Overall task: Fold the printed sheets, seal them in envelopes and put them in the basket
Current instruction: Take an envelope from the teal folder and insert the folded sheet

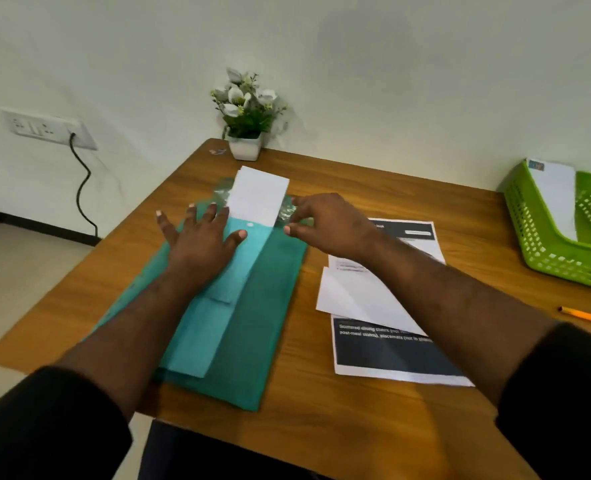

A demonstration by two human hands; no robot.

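White folded sheet near the table's far edge lies between flat, spread left hand and right hand, which pinches clear wrapping beside it.

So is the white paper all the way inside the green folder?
No, partly out. The white paper sticks out past the green folder's top edge, near the right hand.

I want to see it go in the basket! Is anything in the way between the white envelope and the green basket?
Nothing tall blocks it. Only flat printed sheets lie between the envelope and the basket.
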